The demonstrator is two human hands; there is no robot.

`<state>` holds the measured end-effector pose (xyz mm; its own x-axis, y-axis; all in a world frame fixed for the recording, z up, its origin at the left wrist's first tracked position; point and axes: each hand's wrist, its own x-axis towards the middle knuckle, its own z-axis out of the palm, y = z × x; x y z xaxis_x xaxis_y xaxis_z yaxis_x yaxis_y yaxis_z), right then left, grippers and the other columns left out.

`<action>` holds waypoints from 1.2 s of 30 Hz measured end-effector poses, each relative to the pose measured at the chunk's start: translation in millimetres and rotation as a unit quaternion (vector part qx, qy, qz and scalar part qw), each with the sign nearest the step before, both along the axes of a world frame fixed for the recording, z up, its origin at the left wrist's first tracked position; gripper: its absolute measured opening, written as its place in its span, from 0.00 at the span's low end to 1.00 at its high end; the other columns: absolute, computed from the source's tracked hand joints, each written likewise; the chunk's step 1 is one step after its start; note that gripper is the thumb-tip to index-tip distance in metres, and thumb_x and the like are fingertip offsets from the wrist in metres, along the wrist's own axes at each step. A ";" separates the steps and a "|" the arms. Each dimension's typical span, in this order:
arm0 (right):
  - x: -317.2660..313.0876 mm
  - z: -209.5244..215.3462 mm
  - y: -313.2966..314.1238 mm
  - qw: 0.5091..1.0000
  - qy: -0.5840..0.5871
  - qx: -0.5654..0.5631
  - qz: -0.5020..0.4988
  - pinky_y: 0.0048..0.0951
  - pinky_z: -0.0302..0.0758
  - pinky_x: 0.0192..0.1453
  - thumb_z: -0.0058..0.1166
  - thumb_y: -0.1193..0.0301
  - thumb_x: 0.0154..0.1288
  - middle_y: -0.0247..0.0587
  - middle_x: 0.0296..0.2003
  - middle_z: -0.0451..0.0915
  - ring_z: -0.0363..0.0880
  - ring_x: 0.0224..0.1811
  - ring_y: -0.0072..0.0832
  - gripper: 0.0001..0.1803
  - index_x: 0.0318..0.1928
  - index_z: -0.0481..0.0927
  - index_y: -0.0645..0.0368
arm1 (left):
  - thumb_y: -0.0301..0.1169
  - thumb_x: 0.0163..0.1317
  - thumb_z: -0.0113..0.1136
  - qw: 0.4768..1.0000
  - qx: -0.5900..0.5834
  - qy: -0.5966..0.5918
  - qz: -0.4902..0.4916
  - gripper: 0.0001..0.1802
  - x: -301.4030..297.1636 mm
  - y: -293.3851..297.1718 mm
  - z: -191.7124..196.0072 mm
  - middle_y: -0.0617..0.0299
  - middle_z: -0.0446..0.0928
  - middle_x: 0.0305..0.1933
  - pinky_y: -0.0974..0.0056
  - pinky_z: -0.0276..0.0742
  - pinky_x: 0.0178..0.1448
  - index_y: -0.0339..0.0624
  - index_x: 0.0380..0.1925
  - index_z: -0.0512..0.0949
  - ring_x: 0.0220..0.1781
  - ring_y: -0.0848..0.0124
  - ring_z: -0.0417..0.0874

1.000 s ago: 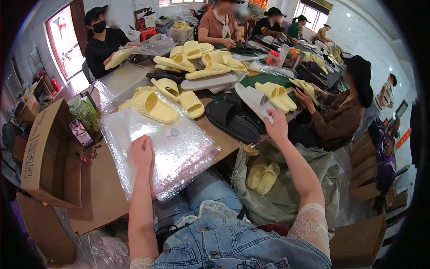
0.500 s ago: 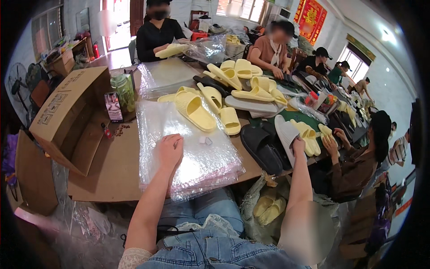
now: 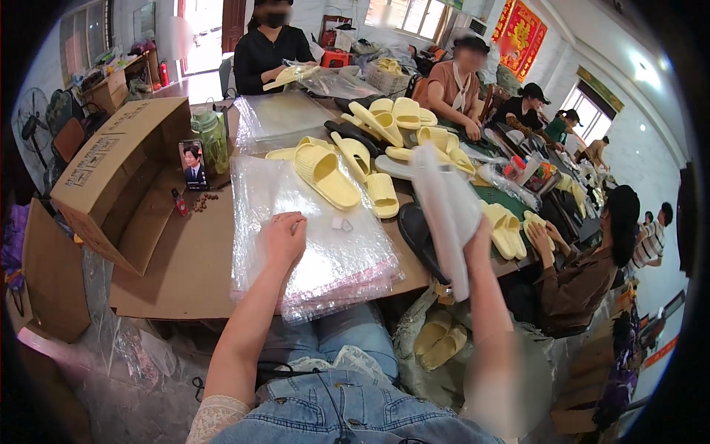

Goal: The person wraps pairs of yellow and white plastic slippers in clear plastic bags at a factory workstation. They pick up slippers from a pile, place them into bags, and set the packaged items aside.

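Observation:
A pale grey slipper (image 3: 438, 211) is lifted on edge over the right part of the table, with my right hand (image 3: 479, 240) closed round its strap side. It is slightly blurred; whether a second one is behind it I cannot tell. My left hand (image 3: 285, 237) rests, fingers curled, on a stack of clear plastic bags (image 3: 333, 259); nothing shows in it. A small white piece (image 3: 341, 223) lies on the bags beside it. A yellow slipper (image 3: 323, 176) lies across the stack's far edge. Black slippers (image 3: 416, 235) are partly hidden behind the grey one.
An open cardboard box (image 3: 111, 185) stands at left, near a phone (image 3: 194, 164), a green jar (image 3: 214, 140) and a small red bottle (image 3: 180, 202). More yellow slippers (image 3: 503, 229) lie at right, near a co-worker's hands (image 3: 543, 235). A bag with yellow slippers (image 3: 441, 340) sits below the table edge.
My right hand has raised the grey slipper off the table and brought it left and toward me, turning it on edge. My left hand stays on the bags.

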<state>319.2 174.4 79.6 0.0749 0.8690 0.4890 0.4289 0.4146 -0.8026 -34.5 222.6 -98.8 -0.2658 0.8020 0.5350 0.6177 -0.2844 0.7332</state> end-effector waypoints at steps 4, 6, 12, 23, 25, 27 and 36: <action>-84.5 -52.9 26.8 0.994 0.065 -0.037 0.086 0.30 0.78 0.48 0.56 0.80 0.62 0.42 0.39 0.87 0.82 0.43 0.26 0.14 0.49 0.82 0.67 | 0.30 0.59 0.61 1.000 0.012 0.002 0.001 0.07 -2.3 -1.2 4.6 0.57 0.86 0.46 0.56 0.75 0.61 0.42 0.32 0.87 0.55 0.56 0.80; -126.5 -88.2 46.6 0.997 0.016 -0.030 0.075 0.35 0.76 0.41 0.57 0.74 0.64 0.52 0.34 0.84 0.82 0.34 0.37 0.11 0.45 0.80 0.67 | 0.28 0.59 0.61 1.000 0.012 0.013 0.009 0.09 -5.6 -2.8 2.1 0.54 0.86 0.46 0.55 0.77 0.58 0.40 0.37 0.86 0.54 0.56 0.81; -196.4 -133.2 53.0 0.939 -0.345 0.005 0.005 0.45 0.79 0.45 0.62 0.62 0.60 0.56 0.36 0.83 0.82 0.37 0.50 0.16 0.43 0.83 0.62 | 0.41 0.74 0.47 0.599 -0.107 -0.749 -0.262 0.23 -10.1 18.4 -55.5 0.53 0.81 0.56 0.50 0.81 0.60 0.41 0.61 0.75 0.58 0.56 0.81; -169.7 -130.8 50.3 0.957 -0.281 -0.055 -0.039 0.53 0.76 0.48 0.61 0.59 0.61 0.60 0.35 0.82 0.81 0.40 0.56 0.19 0.34 0.84 0.66 | 0.31 0.58 0.61 0.996 -0.076 -0.052 -0.022 0.17 -4.4 -9.5 8.7 0.46 0.81 0.50 0.52 0.79 0.57 0.38 0.47 0.83 0.53 0.49 0.81; -170.6 -133.5 46.0 0.959 -0.272 -0.058 -0.056 0.53 0.76 0.48 0.62 0.58 0.60 0.61 0.35 0.82 0.82 0.40 0.58 0.21 0.35 0.84 0.68 | 0.27 0.48 0.65 1.000 -0.022 0.008 -0.005 0.17 -3.5 -12.6 18.4 0.44 0.82 0.46 0.53 0.78 0.56 0.38 0.41 0.84 0.52 0.47 0.80; -172.0 -145.1 47.0 0.960 -0.268 -0.052 -0.067 0.54 0.76 0.47 0.62 0.57 0.59 0.61 0.35 0.82 0.82 0.40 0.58 0.21 0.35 0.84 0.67 | 0.29 0.49 0.65 1.000 -0.004 0.018 0.001 0.15 -6.5 -5.4 5.7 0.46 0.83 0.44 0.53 0.78 0.57 0.38 0.39 0.84 0.53 0.49 0.80; -172.7 -153.2 48.0 0.966 -0.248 -0.033 -0.071 0.57 0.76 0.45 0.62 0.59 0.60 0.61 0.35 0.82 0.81 0.39 0.60 0.18 0.36 0.84 0.65 | 0.30 0.52 0.64 1.000 -0.024 0.007 -0.018 0.16 -6.8 -6.9 6.5 0.46 0.83 0.47 0.53 0.77 0.59 0.38 0.41 0.85 0.55 0.48 0.79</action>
<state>146.5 222.4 -73.7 -0.0338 0.8979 0.4390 0.8160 0.2784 -0.5066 -41.3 215.7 -92.4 -0.2282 0.8357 0.4995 0.6184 -0.2718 0.7374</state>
